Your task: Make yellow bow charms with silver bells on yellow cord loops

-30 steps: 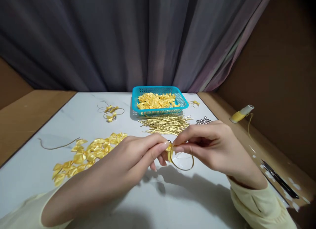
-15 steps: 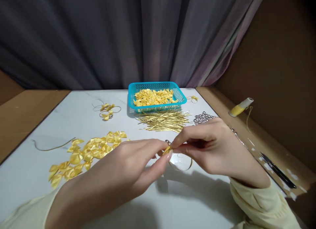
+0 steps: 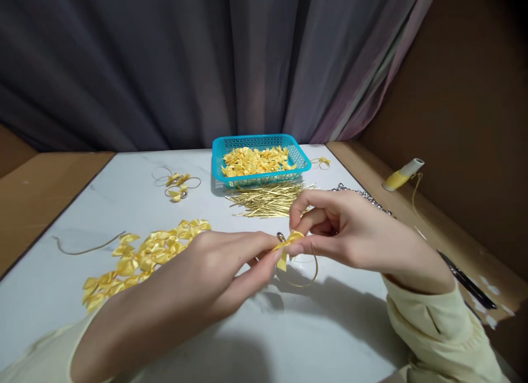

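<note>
Between my hands is a yellow ribbon bow (image 3: 294, 237), with a small silver bell (image 3: 281, 237) at its upper left and a looped gold cord (image 3: 315, 270) hanging below. My left hand (image 3: 231, 267) pinches the bow's left side between thumb and fingers. From the right, my right hand (image 3: 342, 229) grips the other side of the bow with thumb and index finger. To the left of my left hand lie several loose yellow bows (image 3: 154, 251). Just beyond my right hand is a heap of gold twist ties (image 3: 264, 200), partly covered by it.
A blue basket (image 3: 262, 182) of yellow bows stands at the back. Finished-looking bow loops (image 3: 178, 195) lie at back left, a single cord (image 3: 91, 248) nearer. Silver bells (image 3: 367, 196) sit behind my right hand. On the right are a yellow thread spool (image 3: 402, 175) and black-handled tweezers (image 3: 470, 286).
The bow has turned and spread, so more of its ribbon shows. My right hand's fingers have shifted, with the thumb now along the bow's lower right.
</note>
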`<state>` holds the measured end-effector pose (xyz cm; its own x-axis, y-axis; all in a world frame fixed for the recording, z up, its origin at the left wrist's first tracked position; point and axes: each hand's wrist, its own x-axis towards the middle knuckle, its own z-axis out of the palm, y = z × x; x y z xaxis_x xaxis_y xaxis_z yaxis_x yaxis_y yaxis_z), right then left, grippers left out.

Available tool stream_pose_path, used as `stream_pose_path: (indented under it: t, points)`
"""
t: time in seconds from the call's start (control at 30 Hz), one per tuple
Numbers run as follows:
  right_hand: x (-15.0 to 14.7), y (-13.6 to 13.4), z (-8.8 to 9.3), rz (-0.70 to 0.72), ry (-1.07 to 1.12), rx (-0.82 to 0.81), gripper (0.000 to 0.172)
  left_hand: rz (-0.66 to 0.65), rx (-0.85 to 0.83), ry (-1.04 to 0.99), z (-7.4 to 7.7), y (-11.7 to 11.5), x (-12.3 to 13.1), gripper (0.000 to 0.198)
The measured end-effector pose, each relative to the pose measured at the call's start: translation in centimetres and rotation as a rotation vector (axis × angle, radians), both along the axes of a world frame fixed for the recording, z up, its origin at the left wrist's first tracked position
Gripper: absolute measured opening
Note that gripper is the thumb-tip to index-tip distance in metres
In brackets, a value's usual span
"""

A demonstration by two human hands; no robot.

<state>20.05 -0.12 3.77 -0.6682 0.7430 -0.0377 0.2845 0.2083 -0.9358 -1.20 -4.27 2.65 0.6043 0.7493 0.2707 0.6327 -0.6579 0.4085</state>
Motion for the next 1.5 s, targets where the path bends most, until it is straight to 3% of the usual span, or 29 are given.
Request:
stream_pose_path:
  t: [0.1,0.2,0.33,0.43,0.57,0.87,1.13,1.5]
  points:
    - [0.4,0.4,0.0,0.072,-0.001,-0.062,0.019,0.013,-0.108,-0.046,0.6,0.3,0.4,0.020]
    - [0.6,0.6,0.4,0.141,-0.124,0.041,0.015,0.032,-0.170,-0.065,0.9,0.6,0.6,0.019]
    - [0.9,0.9,1.0,0.195,-0.226,0.104,0.027,0.067,-0.181,-0.137,0.9,0.7,0.8,0.015]
    - [1.0,0.9,1.1,0.155,-0.176,0.097,0.025,0.092,-0.212,-0.176,1.1,0.6,1.0,0.016]
    - [0.9,0.6,1.2,0.071,-0.104,0.063,0.023,0.137,-0.374,-0.203,1.8,0.7,1.2,0.017]
    - [0.5,0.3,1.1,-0.022,0.074,-0.022,0.019,0.112,-0.645,-0.322,2.7,1.7,1.1,0.021]
    - [-0.2,0.0,1.1,-0.130,0.258,-0.089,0.017,0.079,-0.509,-0.328,3.7,2.8,1.3,0.031]
    - [-0.7,-0.1,0.4,-0.166,0.335,-0.115,0.017,0.115,-0.625,-0.328,3.7,2.6,0.7,0.024]
